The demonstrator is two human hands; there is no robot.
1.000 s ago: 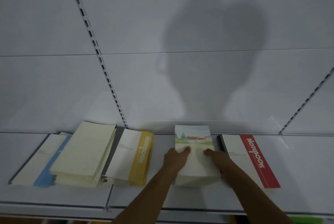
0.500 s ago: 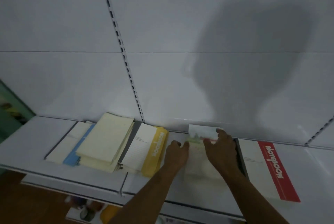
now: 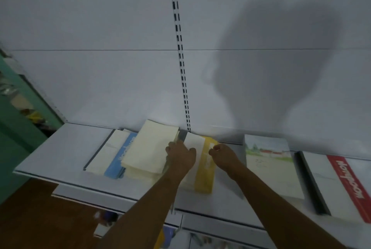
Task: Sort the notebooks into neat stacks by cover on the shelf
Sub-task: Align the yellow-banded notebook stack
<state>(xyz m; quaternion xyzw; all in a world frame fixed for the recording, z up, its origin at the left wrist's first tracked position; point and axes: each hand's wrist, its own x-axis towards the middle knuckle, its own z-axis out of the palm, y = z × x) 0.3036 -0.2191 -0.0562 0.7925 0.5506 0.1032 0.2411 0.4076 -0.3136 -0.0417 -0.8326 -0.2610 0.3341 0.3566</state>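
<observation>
White shelving [image 3: 66,148] with a slotted back panel carried the notebooks. Nearest, both hands were at the yellow-striped notebook [image 3: 204,170]: the left hand [image 3: 180,158] rested on its left edge, fingers loosely curled, and the right hand [image 3: 224,158] was at its right edge; whether either gripped it I could not tell. Left of it lay a cream stack [image 3: 148,152] askew over a blue-striped notebook [image 3: 118,156]; right of it, the landscape-cover stack [image 3: 269,166] and red-striped notebook [image 3: 345,184]. Next, probably, squaring or lifting the yellow one.
</observation>
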